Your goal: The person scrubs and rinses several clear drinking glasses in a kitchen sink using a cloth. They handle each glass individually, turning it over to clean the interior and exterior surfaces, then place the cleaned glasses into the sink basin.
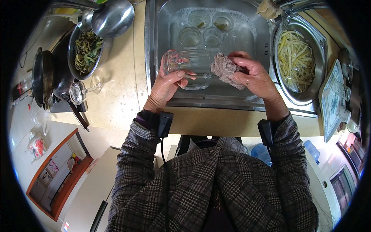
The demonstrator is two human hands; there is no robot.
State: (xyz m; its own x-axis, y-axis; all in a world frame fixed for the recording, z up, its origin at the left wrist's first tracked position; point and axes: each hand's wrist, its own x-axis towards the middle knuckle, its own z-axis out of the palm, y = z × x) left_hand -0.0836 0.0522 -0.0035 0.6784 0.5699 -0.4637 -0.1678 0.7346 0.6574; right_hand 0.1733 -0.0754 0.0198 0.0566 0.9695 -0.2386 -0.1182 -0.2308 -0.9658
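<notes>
Lying sideways over the sink's near half, a clear glass mug (197,62) is held at its left end by my left hand (171,78). Its handle points towards me. My right hand (252,72) grips a grey-brown scrubbing cloth (226,71) close to the mug's right end; I cannot tell whether they touch. Beneath both hands is a stainless steel sink (162,101) with sudsy water in it. Several small glasses stand in the water at the far side, among them a glass (189,37) and another glass (223,21) with greenish bits inside.
On the left counter are a bowl of cooked greens (88,53), a steel ladle (113,18), a glass mug with a handle (77,92) and a wok (43,78). A basin of cut yellowish strips (295,61) sits right of the sink. A patterned tray (330,101) is farther right.
</notes>
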